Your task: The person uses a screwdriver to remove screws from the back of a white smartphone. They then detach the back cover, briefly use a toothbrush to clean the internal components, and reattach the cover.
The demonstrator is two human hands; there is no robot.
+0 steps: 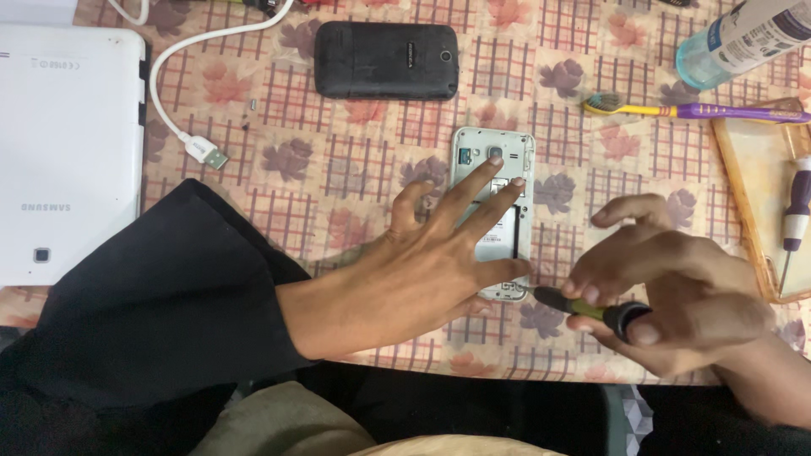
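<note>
A white phone with its back cover off lies face down on the patterned tablecloth. My left hand lies flat across it, fingers spread, pressing it down. My right hand grips a small screwdriver with a black and yellow handle; its tip touches the phone's lower edge near my left thumb.
A black phone back cover lies at the top centre. A white tablet sits at the left beside a white USB cable. A toothbrush, a bottle and an orange tray holding a purple screwdriver are at the right.
</note>
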